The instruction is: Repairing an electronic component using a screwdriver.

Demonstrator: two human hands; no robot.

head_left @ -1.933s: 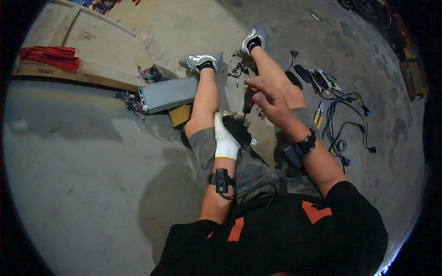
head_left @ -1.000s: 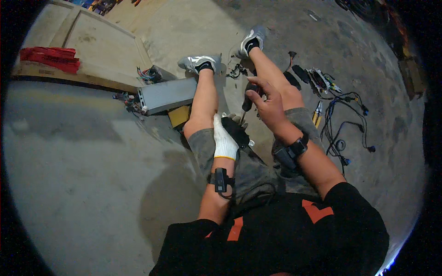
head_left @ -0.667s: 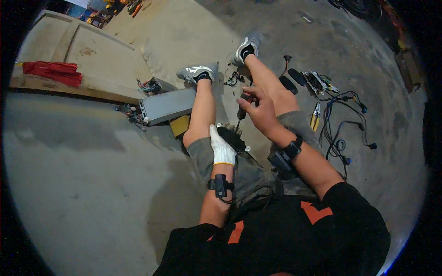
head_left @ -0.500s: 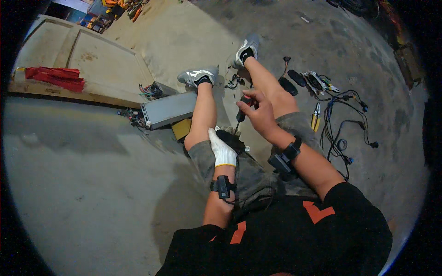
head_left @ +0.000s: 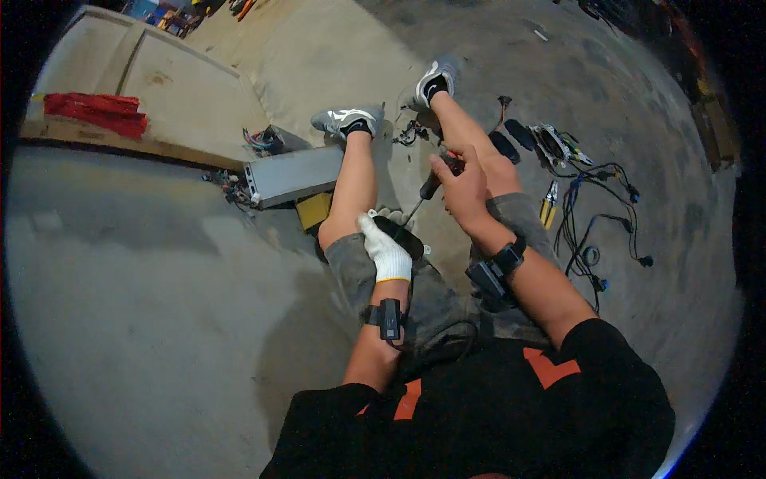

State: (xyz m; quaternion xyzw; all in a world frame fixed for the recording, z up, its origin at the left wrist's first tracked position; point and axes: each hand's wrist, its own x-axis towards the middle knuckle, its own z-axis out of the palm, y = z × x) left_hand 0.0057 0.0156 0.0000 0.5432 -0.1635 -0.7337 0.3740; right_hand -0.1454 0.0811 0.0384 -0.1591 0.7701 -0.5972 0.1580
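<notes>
My left hand (head_left: 388, 249), in a white knit glove, is closed around a flat black oval part (head_left: 405, 240) with small pale tabs at its ends. It holds the part between my thighs. My bare right hand (head_left: 464, 189) grips a screwdriver (head_left: 430, 188) with a black and red handle. Its shaft slants down to the left, and the tip meets the black part's upper face. Whether it sits in a screw cannot be made out.
Left of my leg lie a silver metal box (head_left: 294, 176) and a yellow block (head_left: 313, 210). Yellow-handled pliers (head_left: 548, 206), black cables (head_left: 576, 231) and dark oval pieces (head_left: 504, 148) lie on the right. A red cloth (head_left: 96, 113) rests on a pale panel (head_left: 179, 96).
My right hand has shifted slightly right, and the screwdriver now leans more to the right. The black part in my left hand has tilted a little. The whole view has moved slightly.
</notes>
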